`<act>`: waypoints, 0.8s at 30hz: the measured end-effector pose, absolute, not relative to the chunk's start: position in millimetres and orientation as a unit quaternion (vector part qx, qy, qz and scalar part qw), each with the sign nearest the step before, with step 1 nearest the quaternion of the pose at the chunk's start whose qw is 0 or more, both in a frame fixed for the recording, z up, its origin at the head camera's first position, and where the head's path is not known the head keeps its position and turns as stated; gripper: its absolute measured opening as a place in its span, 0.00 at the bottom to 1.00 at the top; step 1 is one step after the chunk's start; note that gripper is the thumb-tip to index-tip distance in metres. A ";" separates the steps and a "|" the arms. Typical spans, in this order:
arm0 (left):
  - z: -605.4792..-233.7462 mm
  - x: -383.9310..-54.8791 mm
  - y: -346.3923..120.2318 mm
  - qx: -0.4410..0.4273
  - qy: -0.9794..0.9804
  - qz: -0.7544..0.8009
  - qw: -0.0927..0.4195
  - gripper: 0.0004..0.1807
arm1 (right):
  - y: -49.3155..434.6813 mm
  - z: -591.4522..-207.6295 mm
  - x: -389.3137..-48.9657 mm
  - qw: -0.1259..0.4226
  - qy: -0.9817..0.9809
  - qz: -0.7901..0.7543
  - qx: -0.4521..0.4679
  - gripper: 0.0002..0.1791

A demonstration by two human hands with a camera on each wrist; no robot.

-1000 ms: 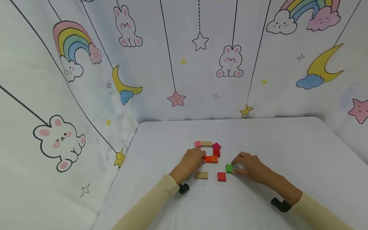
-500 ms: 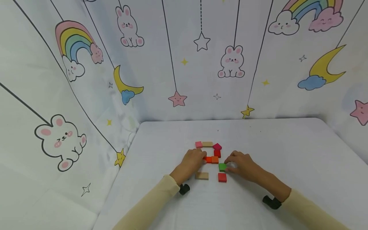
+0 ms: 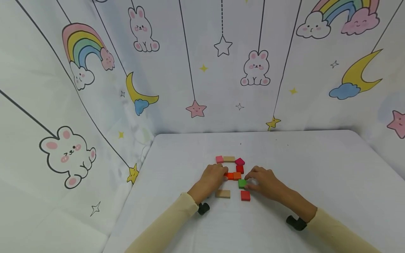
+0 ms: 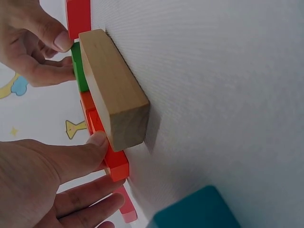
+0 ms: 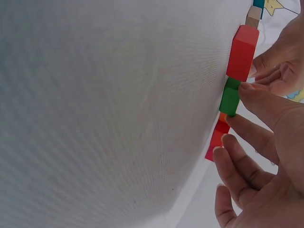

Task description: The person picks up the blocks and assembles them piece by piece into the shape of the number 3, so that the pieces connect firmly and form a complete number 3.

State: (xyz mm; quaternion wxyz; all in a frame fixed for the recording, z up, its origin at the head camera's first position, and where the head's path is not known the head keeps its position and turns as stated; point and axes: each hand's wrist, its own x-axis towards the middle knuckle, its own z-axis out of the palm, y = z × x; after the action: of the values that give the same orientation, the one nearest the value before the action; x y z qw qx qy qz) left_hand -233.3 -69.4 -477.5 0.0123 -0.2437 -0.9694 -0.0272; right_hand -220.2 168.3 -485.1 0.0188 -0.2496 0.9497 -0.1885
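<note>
My right hand [image 3: 265, 182] pinches a green block [image 3: 242, 183] between thumb and index finger, in front of and to the right of an orange block [image 3: 237, 176]. My left hand [image 3: 211, 177] holds a red-orange block [image 4: 116, 164] with its thumb on one side and fingertips at the other. That block lies end to end with the orange one. Closer to me are a plain wooden block [image 3: 223, 194] and a red block [image 3: 245, 195], lying apart from each other. A teal block [image 4: 199, 213] shows in the left wrist view; my left arm hides it in the head view.
Behind the hands, a pink block [image 3: 219, 159], a wooden block [image 3: 229, 159] and a crimson pentagon-shaped block [image 3: 239, 161] form a row, with a dark red block [image 3: 239, 169] below its right end. A white cloth covers the table [image 3: 316, 168]; a printed curtain [image 3: 221, 88] hangs behind.
My right hand has slid the green block left across the cloth, from the right of the red block to near the orange block. My left hand has stayed in place.
</note>
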 end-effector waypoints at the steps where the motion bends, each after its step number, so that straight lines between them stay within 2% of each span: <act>1: -477.3 -233.1 -69.5 -0.243 -0.970 -0.028 0.012 0.09 | 167.8 -484.8 -220.1 0.019 0.950 -0.189 -0.248 0.19; 24: -477.8 -232.8 -70.6 -0.248 -0.968 -0.029 0.016 0.10 | 165.5 -485.5 -221.7 0.016 0.949 -0.192 -0.251 0.18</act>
State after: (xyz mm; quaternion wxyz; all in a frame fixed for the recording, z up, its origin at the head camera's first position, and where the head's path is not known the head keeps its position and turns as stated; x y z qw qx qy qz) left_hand -232.8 -70.6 -477.8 0.0165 -0.2477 -0.9682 -0.0290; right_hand -221.7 165.5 -485.5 0.0164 -0.2511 0.9486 -0.1919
